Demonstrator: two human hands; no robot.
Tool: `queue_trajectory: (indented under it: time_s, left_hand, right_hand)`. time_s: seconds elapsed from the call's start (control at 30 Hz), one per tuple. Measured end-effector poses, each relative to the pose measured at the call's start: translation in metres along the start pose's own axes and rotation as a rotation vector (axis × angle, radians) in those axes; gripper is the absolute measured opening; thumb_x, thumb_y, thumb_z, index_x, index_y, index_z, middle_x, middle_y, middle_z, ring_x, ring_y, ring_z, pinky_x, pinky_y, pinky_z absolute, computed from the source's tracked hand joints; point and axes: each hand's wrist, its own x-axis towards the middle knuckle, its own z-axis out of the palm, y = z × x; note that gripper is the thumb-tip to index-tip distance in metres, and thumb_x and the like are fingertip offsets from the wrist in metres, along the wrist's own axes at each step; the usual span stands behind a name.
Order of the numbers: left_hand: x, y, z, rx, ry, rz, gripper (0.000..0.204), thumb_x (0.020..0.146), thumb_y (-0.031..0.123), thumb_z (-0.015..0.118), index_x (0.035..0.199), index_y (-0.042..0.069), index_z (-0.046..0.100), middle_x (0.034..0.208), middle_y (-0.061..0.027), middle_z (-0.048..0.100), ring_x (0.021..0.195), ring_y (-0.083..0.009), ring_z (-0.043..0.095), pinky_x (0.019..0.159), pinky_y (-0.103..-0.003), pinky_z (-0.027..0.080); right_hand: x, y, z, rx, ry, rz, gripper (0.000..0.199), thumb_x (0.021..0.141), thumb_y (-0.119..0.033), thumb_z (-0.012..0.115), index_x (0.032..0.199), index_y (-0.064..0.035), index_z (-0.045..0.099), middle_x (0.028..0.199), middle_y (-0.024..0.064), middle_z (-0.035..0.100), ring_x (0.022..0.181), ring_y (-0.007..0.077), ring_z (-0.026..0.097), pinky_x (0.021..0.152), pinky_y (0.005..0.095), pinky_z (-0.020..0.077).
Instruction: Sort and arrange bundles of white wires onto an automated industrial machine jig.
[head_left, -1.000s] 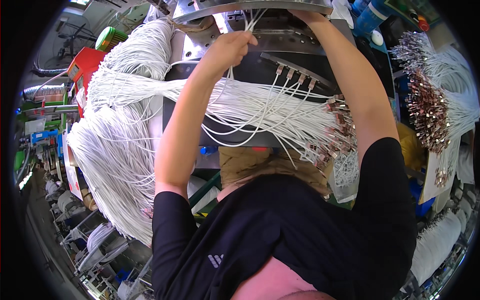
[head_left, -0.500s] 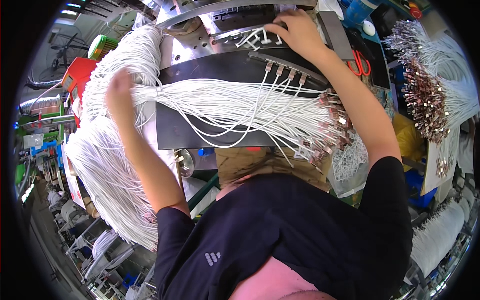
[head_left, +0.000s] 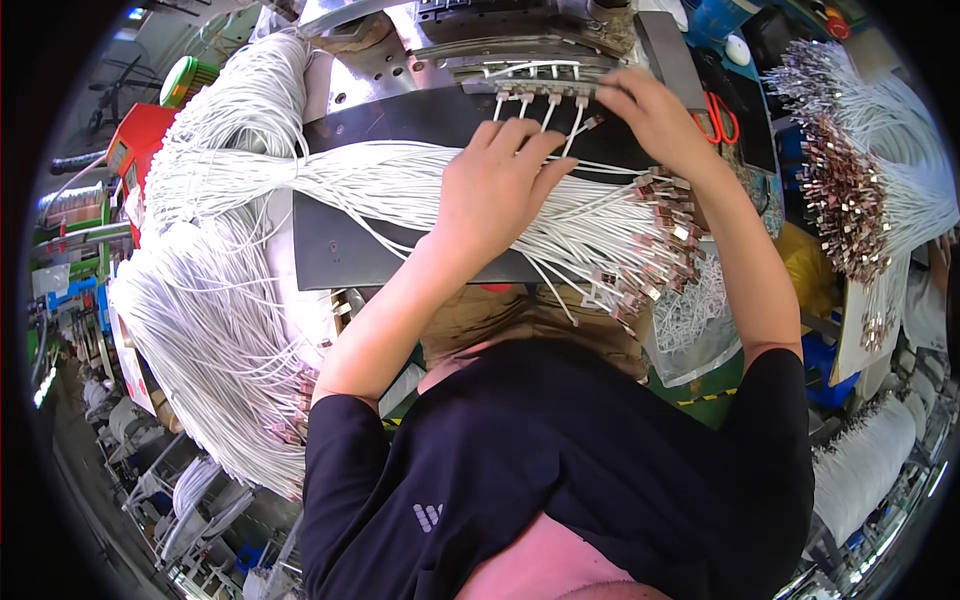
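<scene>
A thick bundle of white cables point(head_left: 380, 185) with metal plug ends point(head_left: 650, 250) lies across a dark metal plate point(head_left: 340, 250). My left hand point(head_left: 500, 185) rests palm down on the bundle, fingers together, pressing the cables. My right hand point(head_left: 655, 115) pinches one cable's plug end point(head_left: 592, 124) just below a metal fixture point(head_left: 530, 75), where several plugs sit in a row of slots.
A large hank of white cables point(head_left: 200, 330) hangs off the left side. More cables with metal ends point(head_left: 850, 190) hang at the right. Red-handled scissors point(head_left: 715, 115) lie behind my right hand. An orange box point(head_left: 135, 145) stands at the far left.
My left hand has swung from the hanging cables at the left back to the middle of the bundle. My right hand has dropped slightly from the fixture with a plug.
</scene>
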Motion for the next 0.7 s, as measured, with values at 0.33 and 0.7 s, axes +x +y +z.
queue_trajectory:
  time_s: [0.33, 0.7]
  left_hand:
    - [0.078, -0.057, 0.015, 0.187, 0.114, 0.019, 0.031, 0.092, 0.030, 0.061, 0.073, 0.008, 0.072, 0.070, -0.0111, 0.066, 0.068, -0.0305, 0.066, 0.063, -0.041, 0.054]
    - [0.107, -0.097, 0.010, 0.017, -0.223, -0.388, 0.031, 0.092, 0.031, 0.056, 0.090, 0.006, 0.074, 0.082, -0.0188, 0.070, 0.082, -0.0376, 0.068, 0.078, -0.046, 0.055]
  right_hand:
    - [0.191, 0.141, 0.044, -0.310, 0.503, -0.237, 0.036, 0.096, -0.027, 0.060, 0.119, 0.0012, 0.060, 0.112, 0.0226, 0.065, 0.106, 0.0370, 0.061, 0.092, 0.0446, 0.0470]
    - [0.222, 0.080, 0.057, -0.277, 0.428, 0.031, 0.028, 0.098, -0.020, 0.053, 0.112, 0.0027, 0.059, 0.105, 0.0249, 0.064, 0.101, 0.0387, 0.061, 0.092, 0.0455, 0.0459]
